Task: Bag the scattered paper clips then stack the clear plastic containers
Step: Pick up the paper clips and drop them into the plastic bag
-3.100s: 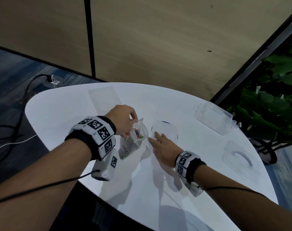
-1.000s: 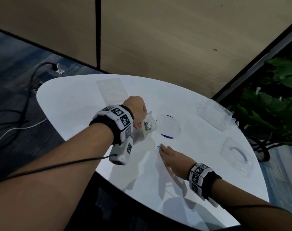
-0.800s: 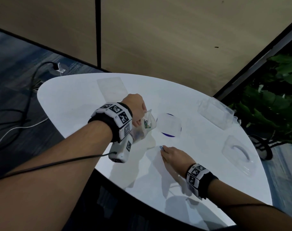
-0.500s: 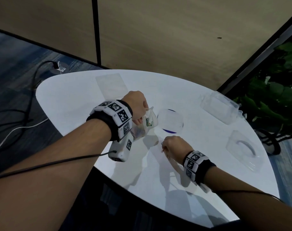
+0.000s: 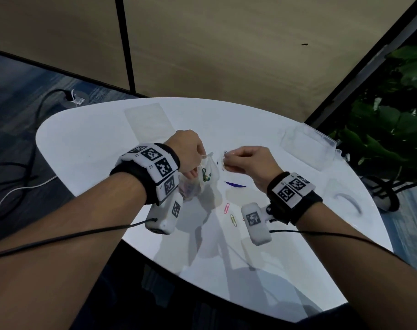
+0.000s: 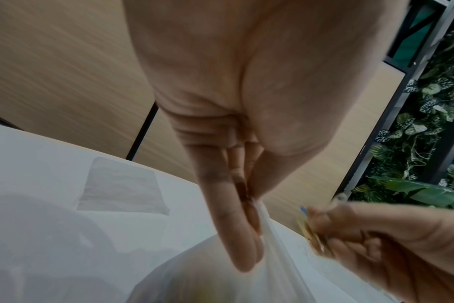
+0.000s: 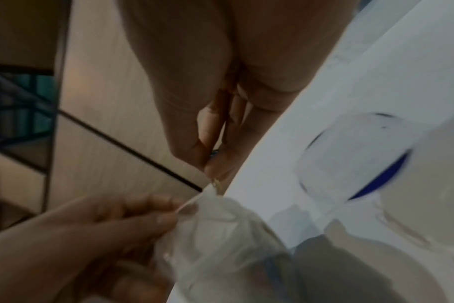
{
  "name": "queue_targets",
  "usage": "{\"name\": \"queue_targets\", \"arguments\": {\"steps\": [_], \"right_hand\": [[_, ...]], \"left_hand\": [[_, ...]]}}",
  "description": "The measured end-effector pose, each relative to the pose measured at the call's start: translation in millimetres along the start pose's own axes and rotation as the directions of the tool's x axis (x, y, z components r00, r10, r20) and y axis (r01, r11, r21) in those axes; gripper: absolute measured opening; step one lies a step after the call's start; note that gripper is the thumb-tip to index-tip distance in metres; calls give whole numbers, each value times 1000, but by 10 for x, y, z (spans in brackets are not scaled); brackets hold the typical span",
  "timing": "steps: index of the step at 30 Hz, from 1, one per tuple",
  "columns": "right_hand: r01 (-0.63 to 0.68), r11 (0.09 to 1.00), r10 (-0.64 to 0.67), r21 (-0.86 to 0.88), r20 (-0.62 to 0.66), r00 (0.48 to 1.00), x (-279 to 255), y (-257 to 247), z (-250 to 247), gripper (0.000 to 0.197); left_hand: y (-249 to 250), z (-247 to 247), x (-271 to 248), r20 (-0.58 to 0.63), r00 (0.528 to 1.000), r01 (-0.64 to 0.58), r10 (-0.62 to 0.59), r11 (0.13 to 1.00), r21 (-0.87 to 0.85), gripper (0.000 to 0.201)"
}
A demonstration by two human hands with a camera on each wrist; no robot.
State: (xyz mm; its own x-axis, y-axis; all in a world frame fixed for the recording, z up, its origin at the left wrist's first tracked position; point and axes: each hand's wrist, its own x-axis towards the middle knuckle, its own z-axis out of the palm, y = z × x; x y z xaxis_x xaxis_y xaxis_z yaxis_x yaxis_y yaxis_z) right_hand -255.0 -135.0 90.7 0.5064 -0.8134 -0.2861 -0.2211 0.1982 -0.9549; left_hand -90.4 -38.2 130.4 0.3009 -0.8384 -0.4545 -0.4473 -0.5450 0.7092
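Note:
My left hand [image 5: 198,163] pinches the rim of a clear plastic bag [image 5: 205,178] and holds it above the white table [image 5: 88,144]; coloured paper clips show inside. My right hand [image 5: 226,161] pinches a few paper clips [image 5: 224,156] just right of the bag's mouth. In the left wrist view, thumb and fingers [image 6: 242,229] squeeze the bag [image 6: 270,266]. The right wrist view shows fingertips [image 7: 194,155] closed on a clip above the bag [image 7: 220,223]. A pink clip [image 5: 226,208] and a green-yellow clip [image 5: 233,220] lie on the table. A round clear container [image 5: 236,184] with a blue rim sits behind my right hand.
A clear rectangular container [image 5: 307,146] stands at the back right and another clear piece with a curved handle [image 5: 345,201] lies near the right edge. A flat clear bag [image 5: 146,122] lies at the back left. Plants [image 5: 390,115] stand to the right; cables [image 5: 17,186] cross the floor on the left.
My right hand pinched clips off the table, rose and moved up to the bag's mouth. The left hand has kept holding the bag.

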Motion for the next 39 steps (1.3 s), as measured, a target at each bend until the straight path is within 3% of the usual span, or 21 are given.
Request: {"name": "queue_targets", "arguments": {"steps": [3,5,10,12,13,15,16,17,19,21,25,28,32,35,37,39], "right_hand": [[124,966,-106,-225,93,990,-80,-56,222,10],[157,912,-101,-379,163,981,-109,-33,299,16],[136,970,-111,-202,128,986,-98,-44,143,20],[90,954,-82,-285,39,996,-97,54,3,15],[24,900,-28,-435,-4,1000,-112,141,-98,13],[-130,598,145,-791,-53,988,-189,393,-331,19],[-174,447,220,-878,-81,972,-260,537,-430,31],[-195,368,253,-909,-105,962,-340,668,-497,45],[-206,374,216,-904,-131,967,-488,891,-541,64],[-177,449,111,-876,-142,984,-603,1039,-475,66],[-108,564,-93,-819,-193,977,-665,1194,-246,32],[-117,604,-144,-788,-252,957,-596,1227,-147,13],[-161,603,-94,-782,-271,958,-470,1215,-103,20],[-147,559,-85,-816,-233,969,-442,1176,9,29],[-99,457,-76,-884,-150,986,-461,1164,111,32],[-16,350,-119,-936,-61,991,-515,1150,219,19]], "left_hand": [[-1,11,-7,-6,1000,-6,6,1000,-2,19],[-13,-5,-14,-12,1000,-6,6,1000,6,18],[-26,-43,-13,-16,1000,8,-9,1000,-14,23],[-24,-52,-21,-9,1000,9,-9,1000,-9,23],[-25,-55,-26,-6,1000,8,-8,1000,-6,24],[-29,-65,-35,-5,1000,8,-8,1000,-2,22],[-34,-72,-41,-6,1000,8,-8,1000,-6,21],[-39,-79,-47,-9,1000,8,-8,1000,-12,20],[-47,-96,-59,-12,1000,7,-7,1000,-19,18],[-54,-97,-74,-8,1000,0,-1,1000,-24,18],[-69,-105,-106,-9,1000,-3,3,1000,-28,17],[-73,-127,-126,-3,1000,0,0,1000,-30,18],[-67,-149,-141,9,1000,14,-13,999,-31,19],[-62,-168,-144,12,1000,23,-22,999,-41,18],[-60,-175,-144,19,999,27,-26,999,-45,17],[-59,-176,-151,14,1000,21,-21,999,-40,18]]}}
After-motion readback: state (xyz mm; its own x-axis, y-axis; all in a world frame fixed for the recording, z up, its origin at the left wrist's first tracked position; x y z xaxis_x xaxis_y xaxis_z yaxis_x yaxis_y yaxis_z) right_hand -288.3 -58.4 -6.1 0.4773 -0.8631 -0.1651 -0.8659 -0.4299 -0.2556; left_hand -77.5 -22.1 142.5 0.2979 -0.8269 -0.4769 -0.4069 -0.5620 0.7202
